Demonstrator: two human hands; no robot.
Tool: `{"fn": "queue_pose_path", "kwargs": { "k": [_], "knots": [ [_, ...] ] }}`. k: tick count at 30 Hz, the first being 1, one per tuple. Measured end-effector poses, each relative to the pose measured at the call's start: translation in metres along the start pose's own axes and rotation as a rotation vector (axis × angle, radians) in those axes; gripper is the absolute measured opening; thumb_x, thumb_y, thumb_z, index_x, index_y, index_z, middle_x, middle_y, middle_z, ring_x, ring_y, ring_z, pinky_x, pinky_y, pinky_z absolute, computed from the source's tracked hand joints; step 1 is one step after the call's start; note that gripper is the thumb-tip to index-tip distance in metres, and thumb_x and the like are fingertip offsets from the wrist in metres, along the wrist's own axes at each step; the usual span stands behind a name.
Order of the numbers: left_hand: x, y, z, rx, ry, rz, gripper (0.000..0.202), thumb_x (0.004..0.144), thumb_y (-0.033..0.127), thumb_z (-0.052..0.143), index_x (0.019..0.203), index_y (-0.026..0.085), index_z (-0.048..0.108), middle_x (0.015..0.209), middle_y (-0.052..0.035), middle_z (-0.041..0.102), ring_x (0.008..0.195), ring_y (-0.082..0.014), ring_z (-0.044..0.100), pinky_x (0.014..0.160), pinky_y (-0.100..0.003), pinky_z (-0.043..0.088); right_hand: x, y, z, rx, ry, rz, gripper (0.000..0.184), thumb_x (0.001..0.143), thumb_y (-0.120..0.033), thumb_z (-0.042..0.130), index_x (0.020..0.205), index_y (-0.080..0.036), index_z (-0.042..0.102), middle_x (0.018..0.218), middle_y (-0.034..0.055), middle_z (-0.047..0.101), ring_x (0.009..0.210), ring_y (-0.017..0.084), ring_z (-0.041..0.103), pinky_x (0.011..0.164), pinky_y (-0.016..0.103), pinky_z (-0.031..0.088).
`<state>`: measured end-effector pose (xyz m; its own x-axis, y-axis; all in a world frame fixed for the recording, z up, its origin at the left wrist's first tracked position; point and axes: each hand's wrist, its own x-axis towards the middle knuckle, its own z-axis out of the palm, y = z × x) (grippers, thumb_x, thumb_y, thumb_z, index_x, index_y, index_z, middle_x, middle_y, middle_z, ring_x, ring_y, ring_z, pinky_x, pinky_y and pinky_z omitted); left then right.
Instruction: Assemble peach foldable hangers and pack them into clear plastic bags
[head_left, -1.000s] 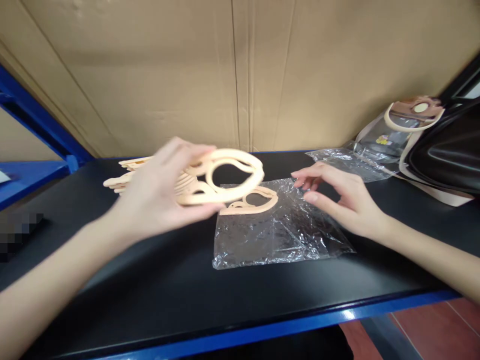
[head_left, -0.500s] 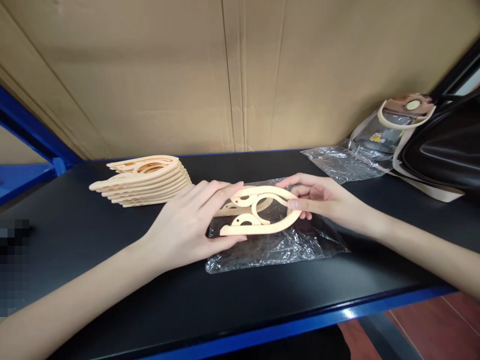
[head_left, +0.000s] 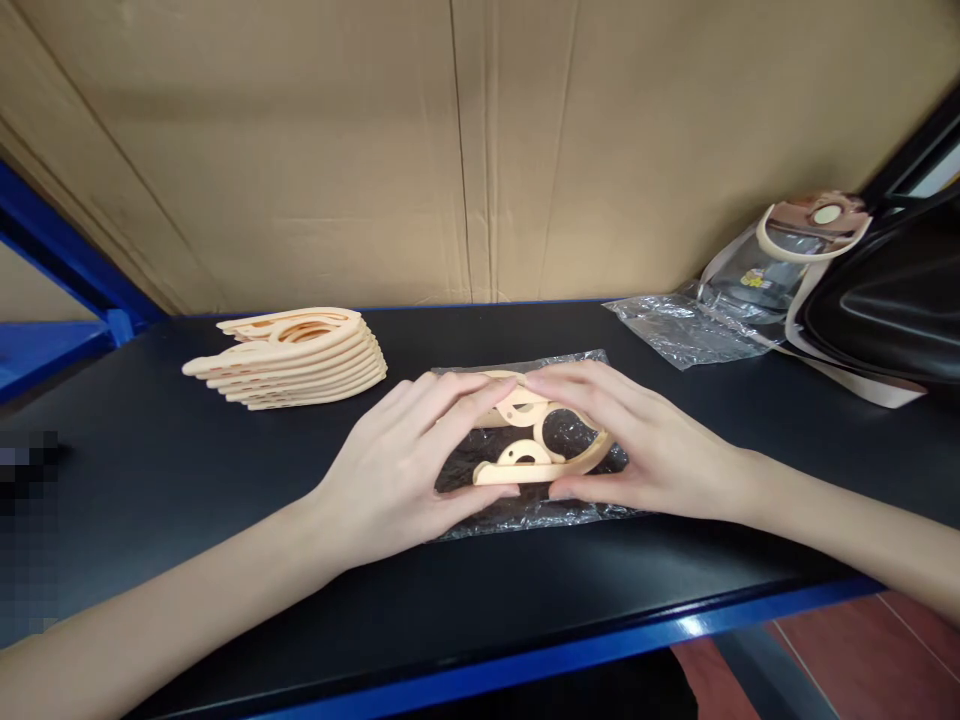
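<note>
A cream plastic folding hanger [head_left: 540,472], folded up, is gripped between both hands over the middle of the table. My left hand [head_left: 397,465] clasps its left end, fingers along the far edge and thumb at the near edge. From the other side my right hand [head_left: 652,440] holds it the same way, with fingertips close to those of the left. Under the hanger lies a clear plastic bag [head_left: 536,518], partly covered by the hands. Another cream piece [head_left: 491,418] shows just behind the held hanger, mostly hidden. To the left sits a neat stack of folded hangers [head_left: 307,365].
At the back right, a clear drinking bottle [head_left: 757,265] with a strap leans beside a black bag [head_left: 892,290]. A second clear plastic bag [head_left: 682,325] lies near it. Cardboard [head_left: 300,150] stands behind the black table [head_left: 420,620], which has a blue front edge.
My right hand has shifted from pinching the hanger's rounded right end to clasping its far and near edges. The hanger has moved slightly right and tilted, and my left hand has moved right with it.
</note>
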<state>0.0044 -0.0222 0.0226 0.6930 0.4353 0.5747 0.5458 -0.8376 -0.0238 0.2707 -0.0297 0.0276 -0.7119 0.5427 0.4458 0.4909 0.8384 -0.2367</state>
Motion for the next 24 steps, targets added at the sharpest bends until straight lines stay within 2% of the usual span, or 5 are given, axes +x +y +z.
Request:
{"fn": "queue_pose_path", "kwargs": {
  "k": [6, 9, 13, 17, 24],
  "knots": [
    [0.000, 0.001, 0.001, -0.021, 0.004, -0.027, 0.068, 0.094, 0.053, 0.062, 0.147, 0.018, 0.038, 0.138, -0.0124, 0.059, 0.121, -0.0275, 0.059, 0.100, -0.039, 0.050, 0.000, -0.001, -0.006, -0.157, 0.031, -0.045, 0.072, 0.090, -0.034, 0.068, 0.153, -0.023, 0.034, 0.141, 0.0129, 0.056, 0.125, 0.030, 0.056, 0.103, 0.048, 0.050],
    [0.000, -0.008, 0.001, -0.063, -0.066, -0.087, 0.068, 0.098, 0.052, 0.056, 0.153, 0.020, 0.032, 0.147, -0.0129, 0.052, 0.130, -0.0283, 0.054, 0.108, -0.042, 0.048, -0.005, 0.017, -0.022, -0.256, 0.045, 0.097, 0.075, 0.087, -0.036, 0.069, 0.153, -0.022, 0.036, 0.139, 0.0140, 0.058, 0.123, 0.035, 0.057, 0.103, 0.054, 0.049],
    [-0.004, -0.026, 0.003, -0.150, -0.252, -0.124, 0.050, 0.105, 0.044, 0.041, 0.152, 0.026, 0.039, 0.156, -0.0064, 0.046, 0.146, -0.0271, 0.038, 0.119, -0.047, 0.037, -0.019, 0.050, -0.048, -0.351, -0.014, 0.348, 0.081, 0.084, -0.052, 0.069, 0.154, -0.022, 0.039, 0.140, 0.0151, 0.059, 0.123, 0.039, 0.058, 0.100, 0.059, 0.049],
    [-0.011, -0.039, 0.009, -0.207, -0.440, -0.171, 0.056, 0.106, 0.053, 0.033, 0.156, 0.027, 0.035, 0.165, -0.0049, 0.033, 0.155, -0.0277, 0.022, 0.124, -0.054, 0.027, -0.031, 0.063, -0.061, -0.359, -0.160, 0.449, 0.078, 0.089, -0.054, 0.063, 0.154, -0.019, 0.040, 0.145, 0.0189, 0.056, 0.129, 0.040, 0.055, 0.106, 0.054, 0.047],
    [-0.013, -0.038, 0.013, -0.218, -0.494, -0.189, 0.065, 0.103, 0.062, 0.032, 0.158, 0.027, 0.030, 0.167, -0.0036, 0.026, 0.156, -0.0281, 0.013, 0.126, -0.056, 0.017, -0.038, 0.058, -0.059, -0.178, -0.268, 0.491, 0.097, 0.082, -0.058, 0.072, 0.160, -0.033, 0.020, 0.149, 0.0095, 0.054, 0.126, 0.035, 0.061, 0.101, 0.045, 0.056]
  ]
}}
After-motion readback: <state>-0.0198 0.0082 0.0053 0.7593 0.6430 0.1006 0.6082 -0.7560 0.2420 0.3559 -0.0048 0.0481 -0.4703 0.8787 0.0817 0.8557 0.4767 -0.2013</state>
